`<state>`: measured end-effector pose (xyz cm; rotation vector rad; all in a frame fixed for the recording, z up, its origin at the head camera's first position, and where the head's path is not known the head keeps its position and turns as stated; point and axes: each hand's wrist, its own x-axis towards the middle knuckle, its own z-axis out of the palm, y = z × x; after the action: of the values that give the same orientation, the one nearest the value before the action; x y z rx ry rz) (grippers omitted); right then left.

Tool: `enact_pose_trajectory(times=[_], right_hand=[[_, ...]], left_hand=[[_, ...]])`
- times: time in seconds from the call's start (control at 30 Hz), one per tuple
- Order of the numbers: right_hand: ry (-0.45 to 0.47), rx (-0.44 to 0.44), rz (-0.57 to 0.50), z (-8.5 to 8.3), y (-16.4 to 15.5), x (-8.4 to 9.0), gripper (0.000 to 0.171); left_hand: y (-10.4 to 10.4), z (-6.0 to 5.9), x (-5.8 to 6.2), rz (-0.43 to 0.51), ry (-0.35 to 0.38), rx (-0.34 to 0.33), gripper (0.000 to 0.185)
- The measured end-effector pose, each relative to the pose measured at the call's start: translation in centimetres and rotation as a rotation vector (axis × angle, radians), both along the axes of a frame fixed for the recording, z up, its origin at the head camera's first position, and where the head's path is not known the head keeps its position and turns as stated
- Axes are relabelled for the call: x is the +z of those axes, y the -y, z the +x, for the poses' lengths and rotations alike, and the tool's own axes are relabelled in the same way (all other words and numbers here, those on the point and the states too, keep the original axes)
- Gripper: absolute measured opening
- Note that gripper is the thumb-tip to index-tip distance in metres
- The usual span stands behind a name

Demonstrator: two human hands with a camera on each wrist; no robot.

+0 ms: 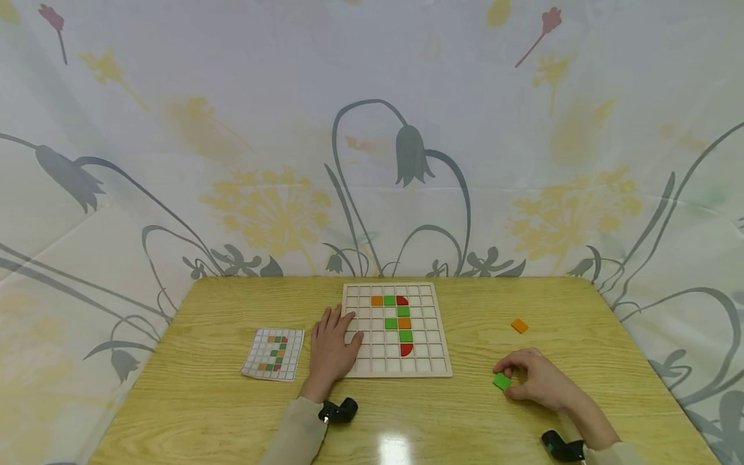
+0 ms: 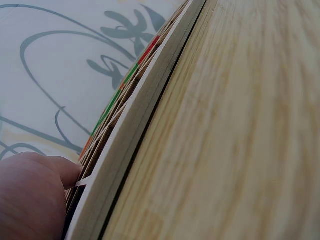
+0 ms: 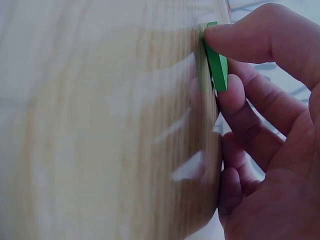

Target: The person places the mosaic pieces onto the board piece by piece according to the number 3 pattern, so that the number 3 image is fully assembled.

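Observation:
My left hand lies with spread, straight fingers along the left edge of a white grid board. Its thumb rests over the frame in the left wrist view. Orange, green and red tiles fill several cells of the board, among them a red rounded tile at the lower end. At the right of the table, my right hand pinches a green square tile between thumb and fingers, tilted close over the wood. An orange square tile lies beyond this hand.
A paper card printed with a coloured grid pattern lies left of the board. The wooden table ends at a flower-patterned cloth behind it. Each wrist wears a black device.

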<state>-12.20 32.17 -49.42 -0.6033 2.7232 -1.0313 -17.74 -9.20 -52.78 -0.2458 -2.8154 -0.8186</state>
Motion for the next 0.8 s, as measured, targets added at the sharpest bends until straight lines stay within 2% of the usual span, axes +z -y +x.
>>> enact_pose_trajectory(times=[0.13,0.33,0.43,0.63,0.8], right_hand=[[-0.018,0.016,-0.012,-0.25,0.14,-0.24,0.028],[0.030,0.060,-0.119,-0.52,0.12,-0.22,0.024],[0.028,0.062,-0.137,-0.56,0.03,-0.17,0.023],[-0.005,0.025,-0.102,-0.61,-0.10,-0.07,0.025],[0.040,-0.013,-0.111,-0.61,-0.10,0.05,0.027]], left_hand=[[0.08,-0.03,-0.23,-0.002,0.005,0.000,0.047],[0.06,0.01,-0.11,0.002,0.001,-0.003,0.046],[0.02,0.02,-0.02,-0.002,0.004,-0.001,0.046],[-0.10,0.09,0.27,0.010,0.008,-0.001,0.046],[-0.11,0.14,0.56,0.014,0.004,-0.005,0.045]])
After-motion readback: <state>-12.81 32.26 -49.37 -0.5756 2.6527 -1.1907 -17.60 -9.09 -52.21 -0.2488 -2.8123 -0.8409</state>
